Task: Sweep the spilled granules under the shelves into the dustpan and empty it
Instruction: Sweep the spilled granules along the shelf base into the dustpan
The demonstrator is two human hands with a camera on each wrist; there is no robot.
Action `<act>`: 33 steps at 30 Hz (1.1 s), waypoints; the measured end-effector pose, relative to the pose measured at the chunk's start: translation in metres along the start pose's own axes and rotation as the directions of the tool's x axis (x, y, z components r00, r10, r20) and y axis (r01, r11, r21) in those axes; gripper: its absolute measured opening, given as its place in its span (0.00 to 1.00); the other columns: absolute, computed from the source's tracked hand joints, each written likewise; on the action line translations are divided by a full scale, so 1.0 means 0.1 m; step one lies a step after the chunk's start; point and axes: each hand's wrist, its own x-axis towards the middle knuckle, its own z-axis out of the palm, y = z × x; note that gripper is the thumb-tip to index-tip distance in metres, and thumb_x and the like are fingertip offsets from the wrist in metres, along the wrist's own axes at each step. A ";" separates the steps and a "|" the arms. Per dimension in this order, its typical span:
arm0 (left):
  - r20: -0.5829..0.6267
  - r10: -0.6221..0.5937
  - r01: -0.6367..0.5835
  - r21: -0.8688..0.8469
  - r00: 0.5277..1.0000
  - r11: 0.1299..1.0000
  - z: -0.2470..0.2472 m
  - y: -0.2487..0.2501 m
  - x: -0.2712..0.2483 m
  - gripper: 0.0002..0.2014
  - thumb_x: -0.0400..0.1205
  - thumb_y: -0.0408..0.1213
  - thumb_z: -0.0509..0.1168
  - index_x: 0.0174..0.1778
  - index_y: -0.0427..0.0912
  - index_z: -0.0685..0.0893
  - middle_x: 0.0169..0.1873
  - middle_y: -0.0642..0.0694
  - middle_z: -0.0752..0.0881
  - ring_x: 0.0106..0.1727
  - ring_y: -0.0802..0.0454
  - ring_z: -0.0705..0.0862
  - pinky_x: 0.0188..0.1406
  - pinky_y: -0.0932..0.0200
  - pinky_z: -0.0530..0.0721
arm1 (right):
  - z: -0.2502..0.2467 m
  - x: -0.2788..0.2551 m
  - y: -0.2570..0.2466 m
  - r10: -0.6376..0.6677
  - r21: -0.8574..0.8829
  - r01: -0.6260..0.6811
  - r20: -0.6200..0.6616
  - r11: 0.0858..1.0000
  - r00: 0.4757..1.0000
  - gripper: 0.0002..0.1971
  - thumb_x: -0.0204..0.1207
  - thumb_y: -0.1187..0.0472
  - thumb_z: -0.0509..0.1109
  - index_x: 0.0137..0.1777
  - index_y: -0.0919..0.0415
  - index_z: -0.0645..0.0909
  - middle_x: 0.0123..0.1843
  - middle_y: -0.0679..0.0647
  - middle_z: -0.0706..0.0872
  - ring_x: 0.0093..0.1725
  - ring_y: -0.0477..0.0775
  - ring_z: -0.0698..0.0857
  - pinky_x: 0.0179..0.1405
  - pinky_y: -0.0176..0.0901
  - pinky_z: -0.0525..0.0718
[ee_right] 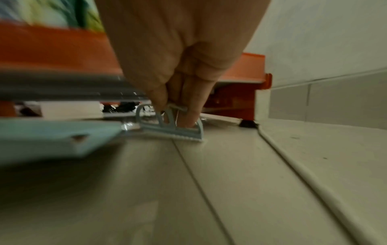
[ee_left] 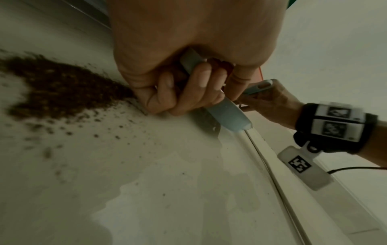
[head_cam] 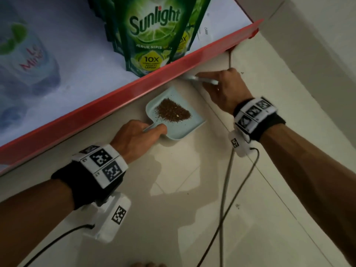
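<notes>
Pale tiled floor (head_cam: pixel 192 199), red-edged shelf (head_cam: pixel 115 97) (low), left hand (head_cam: pixel 134 137) gripping dustpan (head_cam: pixel 185 130), right hand (head_cam: pixel 223 87) clasping brush (ee_right: pixel 173 127).

Brush (head_cam: pixel 202 80) head tucked under the red shelf lip (head_cam: pixel 134 89), hidden in the head view. Dustpan (ee_right: pixel 52 137) smeared by blur in the right wrist view. Water bottle label (head_cam: pixel 28 60) blurred, only partly legible.

Legible text: shelf goods only.
Green pouch (head_cam: pixel 154 33): "Sunlight", "JERUK NIPIS", "10X". Blurred water bottle label (head_cam: pixel 30 60): partial "Le Min".
</notes>
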 end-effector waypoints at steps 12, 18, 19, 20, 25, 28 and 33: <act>-0.072 0.027 -0.025 0.037 0.997 0.999 -0.21 -0.10 -0.23 0.20 0.70 0.57 0.64 0.25 0.43 0.75 0.20 0.48 0.72 0.26 0.48 0.70 0.31 0.54 0.70 | 0.24 0.39 -0.14 0.204 -0.089 -0.210 -0.077 0.974 0.976 0.16 0.82 0.61 0.61 0.64 0.63 0.84 0.62 0.66 0.87 0.59 0.72 0.83 0.55 0.54 0.79; -0.075 0.044 -0.039 0.067 0.996 0.997 -0.26 -0.34 -0.50 0.21 0.69 0.58 0.63 0.21 0.46 0.70 0.19 0.51 0.70 0.25 0.51 0.69 0.29 0.54 0.69 | 0.11 -0.06 -0.45 -0.252 0.091 0.251 0.001 0.964 0.968 0.16 0.82 0.66 0.65 0.66 0.58 0.86 0.55 0.57 0.92 0.44 0.60 0.90 0.47 0.36 0.80; -0.075 0.036 -0.031 0.067 0.997 0.997 -0.26 -0.40 -0.54 0.21 0.69 0.58 0.63 0.21 0.47 0.70 0.18 0.52 0.70 0.25 0.51 0.69 0.29 0.54 0.70 | 0.07 -0.08 -0.41 -0.263 0.079 0.265 -0.037 0.961 0.964 0.16 0.83 0.66 0.64 0.67 0.58 0.86 0.56 0.57 0.92 0.44 0.60 0.91 0.47 0.36 0.80; -0.075 0.028 -0.023 0.066 0.997 0.998 -0.27 -0.45 -0.58 0.20 0.69 0.58 0.63 0.21 0.47 0.70 0.18 0.53 0.70 0.24 0.51 0.69 0.29 0.54 0.70 | 0.04 -0.08 -0.34 -0.243 0.045 0.247 -0.080 0.968 0.967 0.15 0.84 0.65 0.64 0.67 0.58 0.86 0.57 0.57 0.92 0.45 0.61 0.91 0.47 0.38 0.82; -0.078 0.026 -0.021 0.055 0.997 0.998 -0.30 -0.51 -0.67 0.21 0.69 0.59 0.63 0.22 0.44 0.71 0.18 0.53 0.71 0.25 0.51 0.71 0.31 0.54 0.71 | -0.01 0.01 0.00 0.233 -0.240 -0.250 -0.097 0.938 0.968 0.19 0.83 0.63 0.59 0.68 0.49 0.83 0.51 0.68 0.89 0.48 0.73 0.85 0.47 0.55 0.83; -0.102 0.023 -0.020 0.038 0.994 0.999 -0.32 -0.49 -0.68 0.20 0.69 0.58 0.64 0.22 0.46 0.72 0.19 0.53 0.72 0.26 0.51 0.71 0.32 0.54 0.72 | 0.10 -0.15 -0.18 0.292 -0.231 -0.292 -0.034 0.928 0.956 0.19 0.82 0.63 0.58 0.67 0.50 0.83 0.46 0.71 0.87 0.45 0.74 0.84 0.40 0.53 0.79; -0.104 0.013 -0.009 0.035 0.994 0.999 -0.34 -0.48 -0.72 0.23 0.70 0.58 0.64 0.23 0.40 0.72 0.19 0.51 0.73 0.26 0.50 0.72 0.33 0.54 0.72 | 0.27 -0.60 -0.85 0.069 -0.075 -0.076 -0.091 0.994 0.993 0.15 0.79 0.61 0.63 0.60 0.53 0.87 0.32 0.62 0.88 0.29 0.67 0.84 0.31 0.46 0.78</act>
